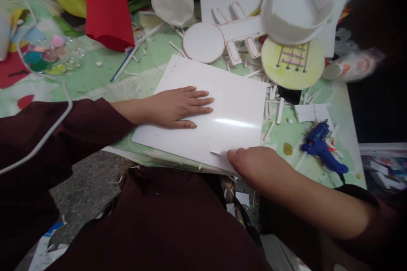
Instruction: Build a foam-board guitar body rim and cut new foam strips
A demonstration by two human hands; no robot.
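A glossy white board (237,93) lies at a slant along the front edge of the table. Flat on its left half rests my left hand (173,106), fingers stretched out towards the right and pressing on the surface. My right hand (259,165) is closed at the board's lower right edge. From its fingertips a thin, flat blade (217,153) points left over the board; it looks like a craft knife's, with the handle hidden inside the hand. Small dark marks show near the board's left corners.
A blue glue gun (321,146) lies at the right among white offcuts (280,110). Behind the board are a white cut-out figure (203,42), a yellow disc (292,63), a round white container (297,6) and a red paper shape (108,8). A white cable (47,133) crosses my left sleeve.
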